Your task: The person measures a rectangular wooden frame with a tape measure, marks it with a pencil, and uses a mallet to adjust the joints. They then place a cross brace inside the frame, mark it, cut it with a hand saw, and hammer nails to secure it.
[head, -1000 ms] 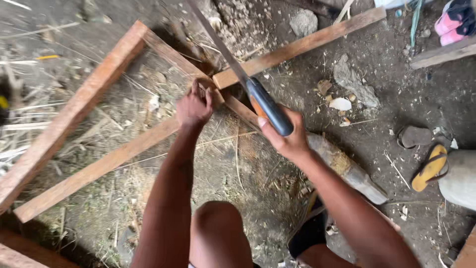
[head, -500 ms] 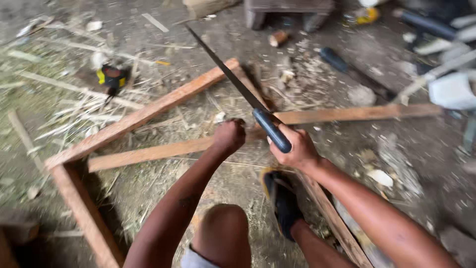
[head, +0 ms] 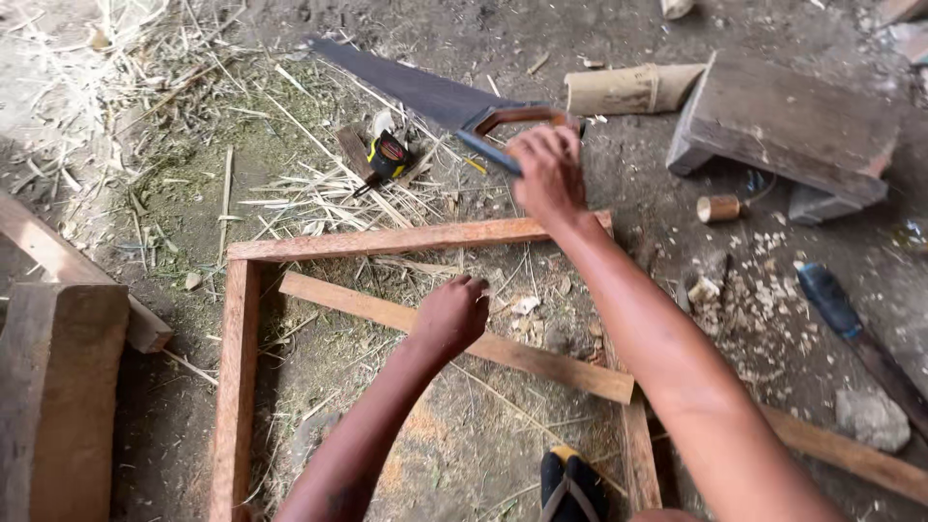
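On the dirt floor (head: 464,454) lies a reddish wooden frame (head: 237,387), with a loose slat (head: 541,360) laid diagonally across its corner. The left hand (head: 452,316) is curled into a fist pressing down on that slat, while the right hand (head: 547,171) is closed around the handle of a handsaw (head: 425,94), whose blade rests flat beyond the frame's top rail. Judging by this, the saw is being set aside or fetched; cutting would call for bringing the blade onto the pinned slat.

Tape measure (head: 390,155), bamboo tube (head: 633,89), wooden stool (head: 788,126), straw (head: 319,193)
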